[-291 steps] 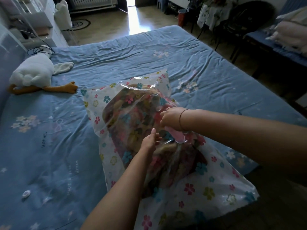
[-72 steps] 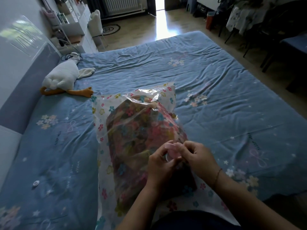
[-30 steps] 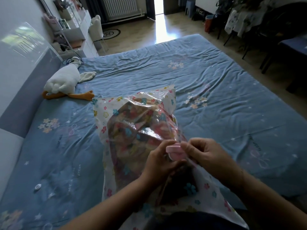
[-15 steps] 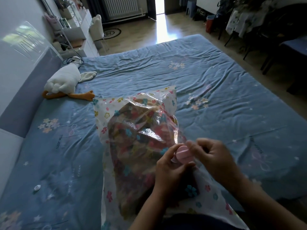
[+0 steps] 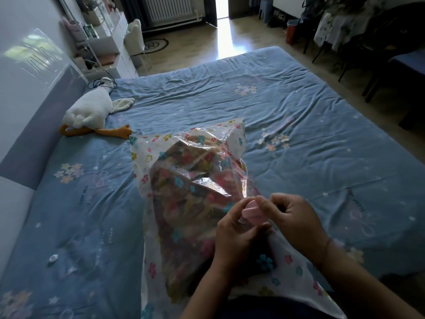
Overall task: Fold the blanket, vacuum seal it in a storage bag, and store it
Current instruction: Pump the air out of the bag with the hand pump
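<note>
On the bed (image 5: 299,107), left hand (image 5: 236,236) and right hand (image 5: 296,217) are pinching the pink valve cap (image 5: 251,211) on the storage bag (image 5: 143,155), likely sealing the blanket (image 5: 184,203).

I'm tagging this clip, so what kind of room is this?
Most likely a bedroom: a large bed with a blue sheet, a plush goose by its headboard, and a radiator on the far wall.

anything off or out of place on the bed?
A small white round piece lies loose on the sheet, far left of the storage bag; too small to identify. Left hand and right hand pinch its pink valve; nothing else stands out.
</note>
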`<state>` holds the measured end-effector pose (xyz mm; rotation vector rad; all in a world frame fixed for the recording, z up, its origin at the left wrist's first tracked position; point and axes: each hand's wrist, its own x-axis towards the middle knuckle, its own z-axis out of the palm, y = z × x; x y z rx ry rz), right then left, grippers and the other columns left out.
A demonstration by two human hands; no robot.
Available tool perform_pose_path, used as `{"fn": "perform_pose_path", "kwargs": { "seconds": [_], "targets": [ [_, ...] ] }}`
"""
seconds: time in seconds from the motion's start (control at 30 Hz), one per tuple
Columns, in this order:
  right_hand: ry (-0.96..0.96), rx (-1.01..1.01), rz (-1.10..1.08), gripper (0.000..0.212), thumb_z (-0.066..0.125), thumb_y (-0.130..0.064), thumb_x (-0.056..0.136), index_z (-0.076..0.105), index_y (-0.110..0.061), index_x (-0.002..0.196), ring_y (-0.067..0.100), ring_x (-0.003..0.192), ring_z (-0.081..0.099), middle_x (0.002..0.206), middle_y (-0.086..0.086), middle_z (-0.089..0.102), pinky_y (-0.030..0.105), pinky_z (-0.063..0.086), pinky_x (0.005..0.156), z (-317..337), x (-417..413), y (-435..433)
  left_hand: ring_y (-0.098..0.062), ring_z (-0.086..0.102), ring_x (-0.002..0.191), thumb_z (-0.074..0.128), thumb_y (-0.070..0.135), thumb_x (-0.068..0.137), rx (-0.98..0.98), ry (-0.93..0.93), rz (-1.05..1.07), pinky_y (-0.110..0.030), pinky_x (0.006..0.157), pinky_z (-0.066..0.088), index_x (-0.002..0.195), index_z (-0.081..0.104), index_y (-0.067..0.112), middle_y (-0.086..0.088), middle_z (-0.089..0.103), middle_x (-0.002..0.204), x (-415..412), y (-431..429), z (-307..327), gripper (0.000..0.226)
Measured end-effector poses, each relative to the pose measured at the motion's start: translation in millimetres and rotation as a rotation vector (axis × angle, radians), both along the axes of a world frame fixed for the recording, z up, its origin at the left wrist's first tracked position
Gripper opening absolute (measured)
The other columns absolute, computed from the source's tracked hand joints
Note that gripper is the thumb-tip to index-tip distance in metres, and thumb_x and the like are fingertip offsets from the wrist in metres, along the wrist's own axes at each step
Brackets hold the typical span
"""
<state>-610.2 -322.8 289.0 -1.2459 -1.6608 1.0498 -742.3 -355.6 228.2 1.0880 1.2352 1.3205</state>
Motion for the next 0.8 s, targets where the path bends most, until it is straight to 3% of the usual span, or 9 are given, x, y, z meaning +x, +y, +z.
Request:
{"fn": "perform_pose_path", "kwargs": {
  "seconds": [0.1,0.23,0.33,0.43,0.5,0.57,0.67,0.8],
  "targets": [
    [0.084,0.114,0.02,0.053,0.066,-0.051,0.081,0.045,-0.012,0.051,-0.001,0.043,0.034,0.044,-0.011,0.038,0.014,0.03,0.044,33,3,-7,-0.018,0.071,0.1,0.08,0.001,0.076,0.016,0.04,0.013,-0.033,0.088,0.057,0.112,0.068,0.02,0.0,0.075,0.105,-3,2,3,0.042],
    [0.276,0.248,0.051,0.048,0.061,-0.046,0.085,0.045,-0.014,0.053,-0.004,0.045,0.036,0.048,-0.015,0.04,0.009,0.031,0.047,59,3,-16,-0.019,0.072,0.097,0.083,0.009,0.075,0.004,0.09,0.044,-0.039,0.086,0.058,0.113,0.068,0.013,0.001,0.076,0.102,-5,4,3,0.04],
    [0.209,0.119,-0.003,0.044,0.062,-0.037,0.088,0.043,-0.018,0.053,-0.004,0.04,0.038,0.044,-0.014,0.041,0.008,0.032,0.044,27,-5,-11,-0.021,0.071,0.099,0.081,0.006,0.077,0.004,0.07,0.027,-0.04,0.088,0.058,0.113,0.068,0.013,-0.002,0.075,0.104,-3,3,2,0.04],
    [0.118,-0.044,-0.01,0.043,0.063,-0.04,0.076,0.047,-0.007,0.055,-0.002,0.035,0.038,0.041,-0.01,0.041,0.011,0.032,0.041,9,-8,-6,-0.018,0.071,0.102,0.08,0.001,0.077,0.014,0.054,0.029,-0.032,0.087,0.056,0.116,0.067,0.01,-0.004,0.074,0.107,-3,3,3,0.042],
    [0.189,0.029,-0.004,0.047,0.064,-0.04,0.08,0.046,-0.005,0.055,-0.002,0.036,0.037,0.042,-0.009,0.04,0.01,0.031,0.04,26,-6,-8,-0.016,0.071,0.101,0.08,0.004,0.077,0.019,0.092,0.029,-0.029,0.086,0.056,0.115,0.068,0.012,0.0,0.075,0.106,-4,6,4,0.041],
    [0.279,0.178,0.025,0.045,0.062,-0.037,0.088,0.046,-0.013,0.054,-0.004,0.041,0.037,0.046,-0.012,0.042,0.009,0.032,0.044,51,-2,-13,-0.014,0.071,0.1,0.082,0.008,0.076,0.025,0.143,0.04,-0.029,0.086,0.057,0.116,0.068,0.015,0.004,0.075,0.105,-4,8,3,0.043],
    [0.309,0.298,0.021,0.041,0.061,-0.042,0.086,0.043,-0.025,0.054,-0.002,0.046,0.035,0.049,-0.015,0.039,0.012,0.031,0.048,56,-2,-14,-0.012,0.071,0.1,0.083,0.007,0.075,0.015,0.13,0.052,-0.026,0.085,0.056,0.119,0.066,0.012,0.005,0.075,0.105,-4,8,2,0.048],
    [0.165,-0.022,-0.013,0.041,0.062,-0.041,0.081,0.05,-0.019,0.049,-0.002,0.036,0.038,0.04,-0.012,0.042,0.01,0.032,0.041,16,-9,-6,-0.014,0.071,0.101,0.082,0.005,0.076,0.018,0.118,0.041,-0.03,0.089,0.057,0.117,0.067,0.013,0.001,0.075,0.106,-4,6,-3,0.044]
  ]
}}
